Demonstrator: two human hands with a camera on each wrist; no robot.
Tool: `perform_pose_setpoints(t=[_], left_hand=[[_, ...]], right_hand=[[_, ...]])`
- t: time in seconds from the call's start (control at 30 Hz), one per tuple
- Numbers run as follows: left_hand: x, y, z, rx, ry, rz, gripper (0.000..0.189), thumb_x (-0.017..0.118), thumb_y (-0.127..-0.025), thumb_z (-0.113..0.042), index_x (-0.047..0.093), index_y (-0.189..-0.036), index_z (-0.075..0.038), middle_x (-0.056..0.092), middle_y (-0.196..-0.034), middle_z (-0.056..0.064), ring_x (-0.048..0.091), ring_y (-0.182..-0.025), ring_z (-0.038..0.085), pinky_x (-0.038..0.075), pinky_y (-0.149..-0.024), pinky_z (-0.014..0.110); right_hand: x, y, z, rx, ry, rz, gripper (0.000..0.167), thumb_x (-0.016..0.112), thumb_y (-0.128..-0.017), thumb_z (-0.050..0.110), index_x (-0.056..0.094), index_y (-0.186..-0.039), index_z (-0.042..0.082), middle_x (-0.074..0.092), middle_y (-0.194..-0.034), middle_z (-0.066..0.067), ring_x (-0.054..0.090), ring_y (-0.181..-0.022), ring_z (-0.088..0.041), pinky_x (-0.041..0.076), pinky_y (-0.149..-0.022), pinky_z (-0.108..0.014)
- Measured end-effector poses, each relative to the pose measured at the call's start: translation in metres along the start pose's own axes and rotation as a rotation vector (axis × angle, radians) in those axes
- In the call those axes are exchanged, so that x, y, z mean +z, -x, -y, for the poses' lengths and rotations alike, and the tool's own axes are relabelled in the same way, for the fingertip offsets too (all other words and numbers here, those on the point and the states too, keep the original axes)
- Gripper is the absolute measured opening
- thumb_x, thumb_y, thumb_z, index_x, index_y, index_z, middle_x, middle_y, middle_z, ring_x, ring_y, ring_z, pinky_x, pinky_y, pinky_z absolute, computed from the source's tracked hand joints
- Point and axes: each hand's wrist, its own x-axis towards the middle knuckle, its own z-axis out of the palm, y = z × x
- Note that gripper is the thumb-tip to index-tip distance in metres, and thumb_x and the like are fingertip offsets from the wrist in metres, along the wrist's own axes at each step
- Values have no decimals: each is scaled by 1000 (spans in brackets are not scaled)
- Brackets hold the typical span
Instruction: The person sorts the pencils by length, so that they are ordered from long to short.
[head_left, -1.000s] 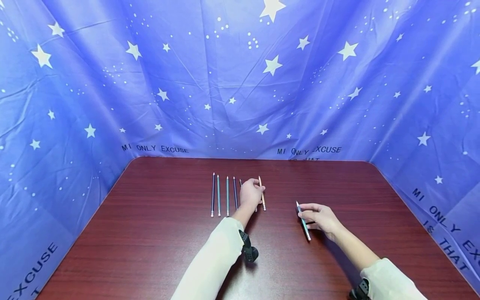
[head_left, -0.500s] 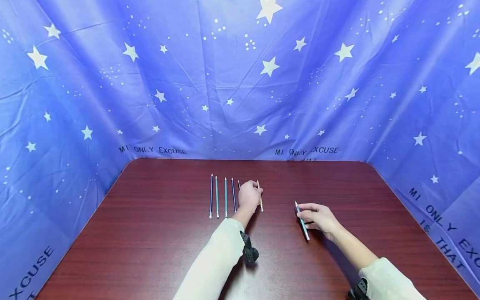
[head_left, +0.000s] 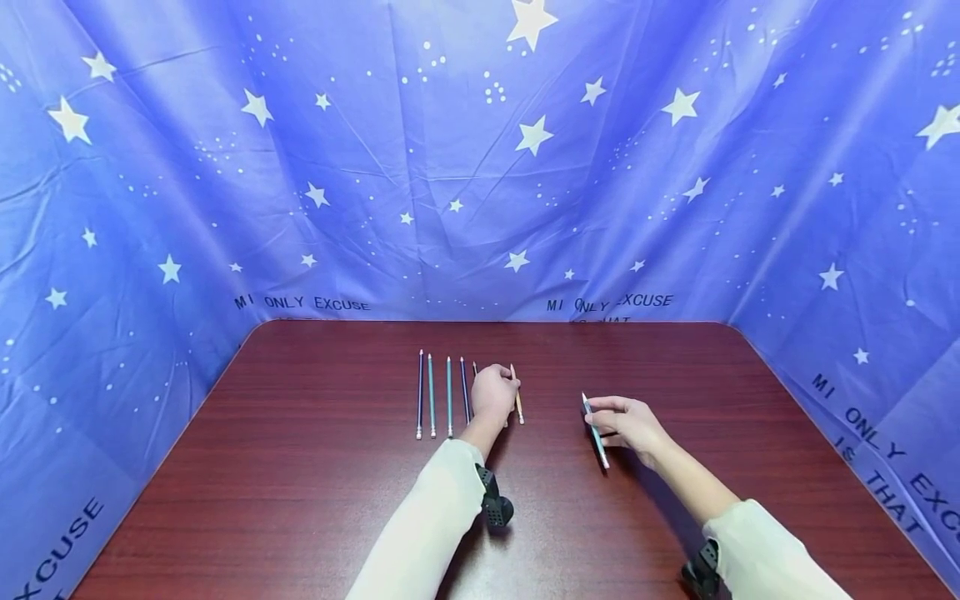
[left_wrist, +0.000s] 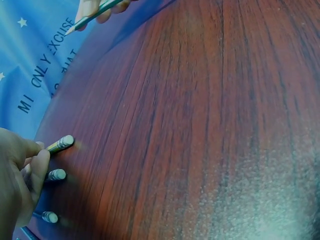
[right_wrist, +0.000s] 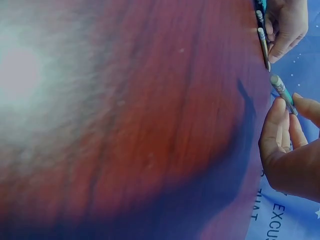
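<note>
My left hand (head_left: 493, 395) pinches a yellow pencil (head_left: 518, 407) at the right end of a row of pencils. Its white eraser end (left_wrist: 64, 142) sticks out past the fingers in the left wrist view. Beneath and beside this hand lies a dark pencil (head_left: 475, 367), mostly hidden by it. Farther right, my right hand (head_left: 630, 428) holds a teal pencil (head_left: 596, 432) between thumb and fingers, tip pointing away and slightly left. A shadow falls on the table below that hand.
Left of my left hand lie a dark blue pencil (head_left: 464, 385), a teal pencil (head_left: 449, 396), another teal pencil (head_left: 431, 396) and a second dark blue pencil (head_left: 420, 392), roughly parallel. A starry blue curtain (head_left: 420, 167) hangs behind the brown table (head_left: 300, 500).
The yellow pencil's tip has come down and slightly toward me in my left hand. My right hand has carried the teal pencil a little left and away. The head view has shifted slightly.
</note>
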Motion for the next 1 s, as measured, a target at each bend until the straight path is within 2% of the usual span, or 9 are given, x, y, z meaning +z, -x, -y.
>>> perform_pose_setpoints(t=[0.27, 0.6, 1.0], left_hand=[[1, -1, 3, -26, -4, 12, 14, 67, -83, -14, 67, -95, -5, 71, -79, 4, 56, -40, 8, 44, -32, 21], [0, -2, 4, 8, -49, -1, 15, 68, -83, -17, 68, -95, -7, 72, -80, 1, 60, -47, 8, 47, -47, 17], [1, -3, 6, 25, -77, -12, 13, 69, -82, -18, 68, -91, -9, 72, -77, -1, 59, -47, 8, 48, -53, 18]], right_hand=[[10, -13, 9, -5, -17, -2, 50, 65, -84, 12, 49, -127, -9, 66, -78, 6, 61, -69, -8, 55, -63, -22], [19, -28, 13, -10, -45, -23, 48, 65, -84, 10, 51, -125, -8, 70, -81, 3, 62, -67, -9, 55, -62, -22], [30, -43, 16, -27, -73, -24, 48, 65, -83, 8, 50, -125, -10, 68, -75, 4, 60, -63, -7, 55, -60, -21]])
